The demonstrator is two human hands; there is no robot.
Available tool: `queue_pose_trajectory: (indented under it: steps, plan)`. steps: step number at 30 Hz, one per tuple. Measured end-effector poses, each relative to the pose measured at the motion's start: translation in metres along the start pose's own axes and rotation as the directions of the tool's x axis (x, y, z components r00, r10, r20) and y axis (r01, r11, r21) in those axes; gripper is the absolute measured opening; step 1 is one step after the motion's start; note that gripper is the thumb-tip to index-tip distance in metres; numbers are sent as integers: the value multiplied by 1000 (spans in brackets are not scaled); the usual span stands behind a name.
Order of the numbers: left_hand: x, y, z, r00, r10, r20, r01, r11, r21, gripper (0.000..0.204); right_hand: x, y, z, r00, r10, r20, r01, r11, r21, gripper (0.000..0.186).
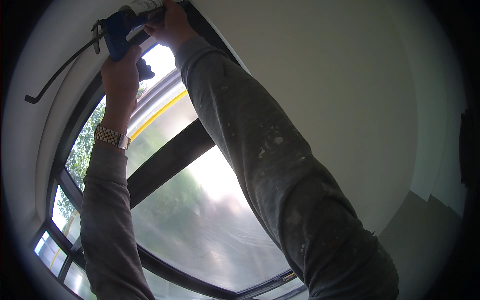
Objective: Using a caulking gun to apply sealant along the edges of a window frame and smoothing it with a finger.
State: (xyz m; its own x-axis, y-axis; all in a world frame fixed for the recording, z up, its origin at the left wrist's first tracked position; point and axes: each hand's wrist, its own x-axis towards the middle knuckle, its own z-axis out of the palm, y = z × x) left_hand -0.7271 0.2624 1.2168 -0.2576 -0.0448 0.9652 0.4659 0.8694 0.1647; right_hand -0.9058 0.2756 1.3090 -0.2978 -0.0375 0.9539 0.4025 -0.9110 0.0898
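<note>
Both arms reach up to the top of a dark-framed window. My left hand (121, 75) is closed round the handle of a blue caulking gun (118, 36), whose bent metal rod sticks out to the left. A white tube (145, 6) sits in the gun, partly cut off by the upper edge. Further forward, my right hand (172, 25) is closed round the front part of the gun, close to the upper corner of the window frame (212, 30). The gun's tip is out of view.
Cloudy, translucent sheeting (200, 225) shows behind the window, crossed by a dark bar (170, 162). A yellow strip (159, 116) runs outside, with green leaves (82, 150) at the left. A pale wall (340, 90) rises on the right, right beside my right arm.
</note>
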Motion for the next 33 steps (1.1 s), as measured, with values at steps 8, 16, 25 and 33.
queue_pose_trajectory:
  steps: [8, 16, 25, 33]
  plan:
    - [-10, -4, 2, 1000, -24, -9, 23, 1000, -5, 18, -4, 3, -7, 1000, -4, -8, 5, 998, 55, 37]
    - [-22, -17, 1, 1000, -11, 1, 12, 999, -38, 16, -27, -4, -8, 1000, 10, -1, -10, 999, 43, 32]
    - [-43, -19, -6, 1000, 4, -3, -3, 1000, 27, 16, -64, -10, 0, 1000, 6, -29, -4, 998, 68, 24]
    - [-74, -21, 7, 1000, -19, -19, 19, 1000, 21, 14, -92, -13, -9, 999, -39, -30, 41, 994, 101, 22]
